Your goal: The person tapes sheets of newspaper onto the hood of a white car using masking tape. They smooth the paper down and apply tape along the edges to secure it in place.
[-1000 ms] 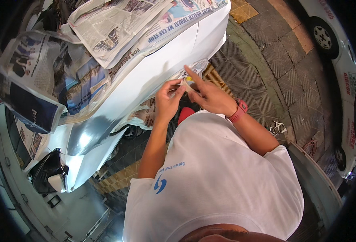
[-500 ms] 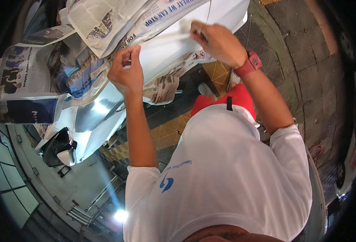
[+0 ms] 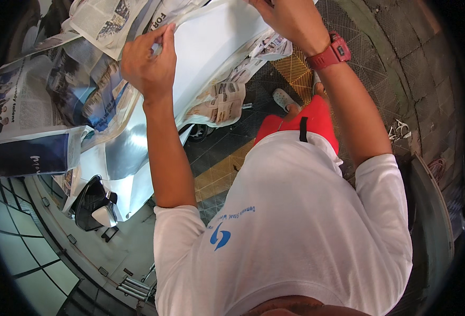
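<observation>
A white car body panel [image 3: 216,45] lies beneath both my hands, with newspaper sheets [image 3: 24,97] covering the areas beside it. My left hand [image 3: 151,66] is closed, thumb and forefinger pinched at the newspaper's edge on a pale, narrow strip that looks like masking tape [image 3: 193,14]. The strip runs along the panel's upper border toward my right hand [image 3: 296,23]. That hand is closed too, its fingertips partly cut off by the top of the picture. A red watch [image 3: 330,52] sits on my right wrist.
A black and white side mirror [image 3: 93,205] juts from the car at the left. More newspaper [image 3: 219,102] hangs off the panel's near edge. Black and yellow grid tiles [image 3: 232,158] cover the floor by my feet. Metal tubes [image 3: 135,288] stand at lower left.
Both hands have moved up in the picture, the right one partly out of it. The left hand has also shifted left. The view has shifted over the car.
</observation>
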A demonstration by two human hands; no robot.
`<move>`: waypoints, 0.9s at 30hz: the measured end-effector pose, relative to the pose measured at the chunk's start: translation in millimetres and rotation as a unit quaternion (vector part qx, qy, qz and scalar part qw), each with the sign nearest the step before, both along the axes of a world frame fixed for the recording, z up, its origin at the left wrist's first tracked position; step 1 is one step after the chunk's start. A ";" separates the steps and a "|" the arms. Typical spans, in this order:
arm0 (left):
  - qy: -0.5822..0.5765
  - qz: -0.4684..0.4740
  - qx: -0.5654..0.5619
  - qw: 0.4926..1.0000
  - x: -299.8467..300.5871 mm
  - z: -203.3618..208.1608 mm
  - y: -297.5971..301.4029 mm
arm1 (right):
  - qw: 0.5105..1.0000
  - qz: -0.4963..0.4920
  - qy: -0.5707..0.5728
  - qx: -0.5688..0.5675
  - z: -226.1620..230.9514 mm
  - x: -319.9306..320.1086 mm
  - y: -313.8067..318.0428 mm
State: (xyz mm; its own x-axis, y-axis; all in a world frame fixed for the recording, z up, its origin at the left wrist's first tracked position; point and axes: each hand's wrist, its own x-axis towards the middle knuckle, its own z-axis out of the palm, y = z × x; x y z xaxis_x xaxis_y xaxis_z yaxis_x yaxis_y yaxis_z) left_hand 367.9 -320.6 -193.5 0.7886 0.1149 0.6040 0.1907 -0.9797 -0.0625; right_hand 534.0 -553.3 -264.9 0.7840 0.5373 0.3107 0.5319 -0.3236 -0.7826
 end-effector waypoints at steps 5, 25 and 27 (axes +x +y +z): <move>-0.003 -0.048 -0.023 0.999 2.9 0.7 5.5 | 1.000 -0.011 -0.008 0.012 1.3 -8.5 -5.8; 0.163 0.012 0.156 0.974 22.6 48.6 0.5 | 0.998 -0.022 -0.049 0.027 -1.4 9.4 6.9; 0.141 -0.033 0.184 0.972 31.5 49.0 1.8 | 0.999 -0.019 -0.035 -0.002 6.2 13.9 1.1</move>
